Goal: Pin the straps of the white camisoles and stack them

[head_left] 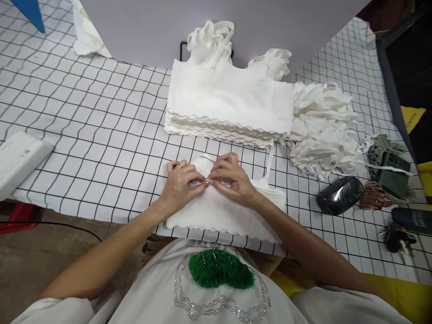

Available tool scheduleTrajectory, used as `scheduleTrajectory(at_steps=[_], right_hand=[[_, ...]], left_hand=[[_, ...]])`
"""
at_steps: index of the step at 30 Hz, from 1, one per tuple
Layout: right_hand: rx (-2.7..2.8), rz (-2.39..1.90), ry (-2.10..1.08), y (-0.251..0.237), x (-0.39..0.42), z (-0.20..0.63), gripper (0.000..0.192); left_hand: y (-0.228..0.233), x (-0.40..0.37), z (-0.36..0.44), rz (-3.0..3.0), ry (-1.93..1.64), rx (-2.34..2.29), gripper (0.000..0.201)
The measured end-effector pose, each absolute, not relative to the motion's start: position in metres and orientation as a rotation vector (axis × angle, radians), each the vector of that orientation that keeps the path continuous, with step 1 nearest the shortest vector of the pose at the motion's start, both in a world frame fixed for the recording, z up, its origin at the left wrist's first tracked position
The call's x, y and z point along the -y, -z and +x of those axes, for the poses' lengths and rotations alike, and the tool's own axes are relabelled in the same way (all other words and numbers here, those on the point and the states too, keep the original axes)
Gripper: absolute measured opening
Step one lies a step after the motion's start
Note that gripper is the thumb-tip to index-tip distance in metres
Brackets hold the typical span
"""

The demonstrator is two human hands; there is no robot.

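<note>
both hands, left hand [180, 182] and right hand [232, 180], pinch a small metal strap clasp [205, 181] on the white scalloped fabric garment [222, 216] at the tabletop's near edge; fastening step, next needs fine alignment.

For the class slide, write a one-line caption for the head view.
Both hands, left hand and right hand, pinch a small metal clip on a white bag before a stack of bags.

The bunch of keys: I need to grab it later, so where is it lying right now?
In the head view the bunch of keys lies on the checked table cover at the far right, below a dark roll and right of the black pouch.
</note>
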State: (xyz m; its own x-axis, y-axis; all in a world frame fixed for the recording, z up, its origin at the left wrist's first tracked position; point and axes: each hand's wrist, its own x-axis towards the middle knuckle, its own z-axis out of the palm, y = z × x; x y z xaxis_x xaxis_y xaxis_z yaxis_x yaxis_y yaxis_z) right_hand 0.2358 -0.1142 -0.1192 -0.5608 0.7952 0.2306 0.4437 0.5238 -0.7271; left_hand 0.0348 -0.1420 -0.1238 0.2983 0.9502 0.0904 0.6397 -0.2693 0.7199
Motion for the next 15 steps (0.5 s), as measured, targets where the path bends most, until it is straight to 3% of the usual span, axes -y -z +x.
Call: scheduleTrajectory(at_steps=[15], right_hand=[[2.231, -0.981, -0.819, 0.1219, 0.1143, 0.2383, 0.015]], left_hand=[[0.1247, 0.1419, 0.0336, 1.973, -0.709, -1.398, 0.011]])
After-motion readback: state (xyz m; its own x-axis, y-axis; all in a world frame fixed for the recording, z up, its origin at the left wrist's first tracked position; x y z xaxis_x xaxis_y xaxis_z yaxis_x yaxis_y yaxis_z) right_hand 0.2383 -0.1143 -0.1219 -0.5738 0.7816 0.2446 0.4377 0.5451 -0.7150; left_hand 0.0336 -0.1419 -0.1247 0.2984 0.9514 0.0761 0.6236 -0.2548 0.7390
